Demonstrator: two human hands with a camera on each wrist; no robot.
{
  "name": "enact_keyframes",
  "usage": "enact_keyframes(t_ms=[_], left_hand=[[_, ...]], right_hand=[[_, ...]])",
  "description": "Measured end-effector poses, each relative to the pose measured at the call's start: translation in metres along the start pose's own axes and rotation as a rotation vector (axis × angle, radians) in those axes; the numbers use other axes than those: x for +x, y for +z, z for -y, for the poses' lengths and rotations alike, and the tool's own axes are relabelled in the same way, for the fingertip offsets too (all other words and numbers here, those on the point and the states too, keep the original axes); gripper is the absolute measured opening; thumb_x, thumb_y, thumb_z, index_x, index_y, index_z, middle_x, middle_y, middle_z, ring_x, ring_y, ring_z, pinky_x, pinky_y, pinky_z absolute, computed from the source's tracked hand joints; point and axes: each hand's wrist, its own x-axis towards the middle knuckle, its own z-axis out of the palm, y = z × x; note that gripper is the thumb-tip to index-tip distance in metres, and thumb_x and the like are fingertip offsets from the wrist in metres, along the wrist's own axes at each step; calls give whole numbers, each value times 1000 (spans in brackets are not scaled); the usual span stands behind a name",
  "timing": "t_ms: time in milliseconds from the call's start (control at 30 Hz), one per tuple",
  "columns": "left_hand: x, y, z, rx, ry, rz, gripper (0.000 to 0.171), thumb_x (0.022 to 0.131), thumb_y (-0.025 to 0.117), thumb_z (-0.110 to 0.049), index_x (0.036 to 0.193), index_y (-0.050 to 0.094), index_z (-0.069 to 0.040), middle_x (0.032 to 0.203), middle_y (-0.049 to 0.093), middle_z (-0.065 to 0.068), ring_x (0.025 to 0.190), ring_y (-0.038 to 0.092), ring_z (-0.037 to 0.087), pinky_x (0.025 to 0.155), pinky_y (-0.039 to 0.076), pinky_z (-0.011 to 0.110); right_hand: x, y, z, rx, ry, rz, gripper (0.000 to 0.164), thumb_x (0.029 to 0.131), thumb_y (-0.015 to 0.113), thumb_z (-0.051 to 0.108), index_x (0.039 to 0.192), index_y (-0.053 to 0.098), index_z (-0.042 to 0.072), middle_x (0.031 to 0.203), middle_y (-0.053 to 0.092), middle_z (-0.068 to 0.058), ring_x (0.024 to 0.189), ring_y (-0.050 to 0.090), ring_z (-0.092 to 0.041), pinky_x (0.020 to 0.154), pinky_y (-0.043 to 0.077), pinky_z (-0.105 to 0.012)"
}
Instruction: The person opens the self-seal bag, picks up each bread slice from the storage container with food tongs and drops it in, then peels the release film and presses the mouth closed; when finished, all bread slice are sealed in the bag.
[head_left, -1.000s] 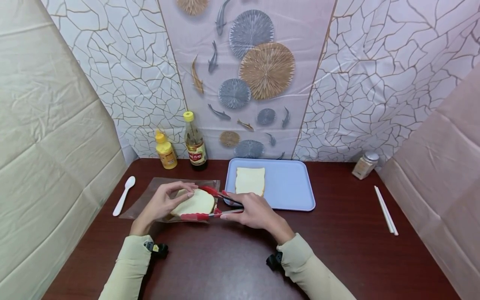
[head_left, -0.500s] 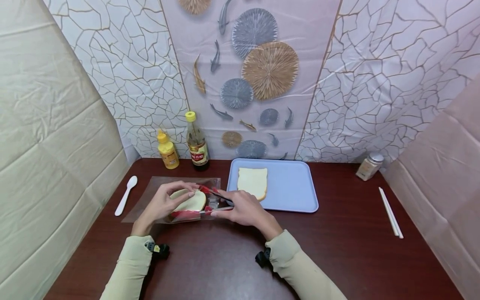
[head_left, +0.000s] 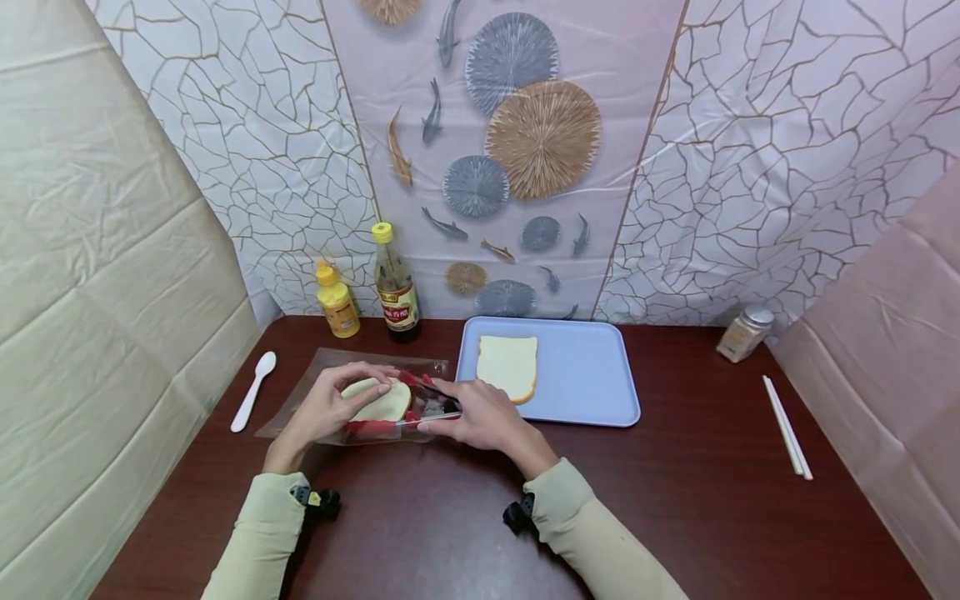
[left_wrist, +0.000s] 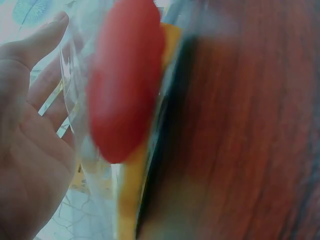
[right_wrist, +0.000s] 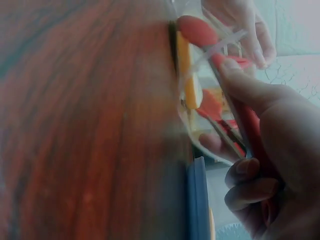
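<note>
My right hand [head_left: 483,417] grips a pair of red-tipped tongs [right_wrist: 245,117], its fingers curled round the arms. The tongs' red tips straddle a slice of bread [head_left: 382,402] inside a clear plastic bag [head_left: 318,372] that lies on the table. In the left wrist view one red tip shows through the film, beside the bread's crust. My left hand [head_left: 330,408] arches over the bag, with thumb and fingertips at its upper film near the mouth; they appear to pinch it. A second slice of bread [head_left: 507,367] lies on a blue tray [head_left: 585,375].
A yellow squeeze bottle [head_left: 338,308] and a dark sauce bottle [head_left: 398,304] stand at the back left. A white spoon [head_left: 253,392] lies left of the bag. On the right are a seasoning jar [head_left: 745,333] and white chopsticks [head_left: 787,427]. Patterned cloth walls enclose the table.
My right hand has moved left, pushing the tongs and bread deeper into the bag. My left hand stays nearly in place. The head view has shifted slightly.
</note>
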Motion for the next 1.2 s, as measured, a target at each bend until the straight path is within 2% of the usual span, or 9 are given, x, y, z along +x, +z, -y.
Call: enact_keyframes(t_ms=[167, 433, 633, 700, 800, 900, 1000, 1100, 1200], left_hand=[[1, 1, 1, 0, 28, 14, 14, 102, 77, -14, 113, 79, -5, 129, 80, 5, 126, 73, 17, 114, 49, 22], [3, 3, 2, -23, 72, 32, 12, 102, 76, -9, 112, 79, -4, 128, 80, 8, 126, 73, 20, 116, 49, 23], [0, 0, 1, 3, 8, 6, 14, 102, 78, -17, 113, 81, -9, 127, 80, -1, 128, 71, 15, 114, 50, 24], [0, 0, -1, -3, -2, 12, 15, 102, 78, -19, 114, 80, -9, 127, 80, 0, 129, 71, 16, 114, 52, 28], [2, 2, -4, -24, 0, 43, 17, 103, 77, -20, 114, 79, -8, 127, 79, 4, 126, 72, 19, 113, 55, 35], [3, 3, -6, -38, -7, 67, 17, 103, 76, -20, 116, 78, -7, 127, 79, 5, 125, 72, 19, 113, 56, 39], [2, 4, -7, -39, -7, 72, 17, 104, 76, -20, 117, 79, -9, 127, 79, 3, 125, 72, 19, 114, 55, 38], [3, 5, -10, -47, 14, 74, 17, 104, 76, -17, 118, 79, -7, 128, 79, 5, 124, 73, 24, 114, 54, 33], [4, 6, -11, -53, 27, 74, 18, 103, 76, -16, 118, 78, -5, 127, 79, 7, 124, 73, 26, 114, 52, 28]], right_hand=[[1, 1, 1, 44, -17, -6, 83, 93, 74, 72, 157, 58, 22, 128, 79, -8, 106, 76, -17, 83, 63, -37], [4, 4, 2, 51, -40, -6, 83, 93, 75, 70, 157, 59, 20, 118, 82, -8, 90, 73, -13, 74, 60, -33], [4, 3, 0, 107, -30, 4, 83, 94, 74, 69, 159, 56, 20, 126, 80, -8, 109, 76, -16, 88, 63, -37], [4, 3, -2, 125, -32, 0, 83, 94, 74, 69, 159, 55, 21, 136, 77, -8, 118, 74, -16, 95, 63, -38], [4, 4, -3, 139, -41, -4, 82, 94, 74, 69, 159, 56, 21, 139, 75, -7, 119, 74, -16, 96, 62, -38], [5, 6, -4, 143, -49, -4, 83, 94, 73, 69, 159, 56, 20, 119, 81, -6, 103, 76, -14, 92, 62, -36], [6, 7, -2, 129, -50, -6, 84, 94, 73, 70, 159, 56, 19, 96, 79, -3, 91, 75, -12, 88, 62, -34], [6, 7, 0, 103, -49, -19, 85, 93, 73, 71, 159, 56, 19, 108, 81, -5, 97, 76, -15, 88, 62, -36], [5, 8, 4, 76, -43, -39, 84, 93, 74, 71, 158, 57, 21, 134, 78, -6, 112, 76, -19, 92, 63, -39]])
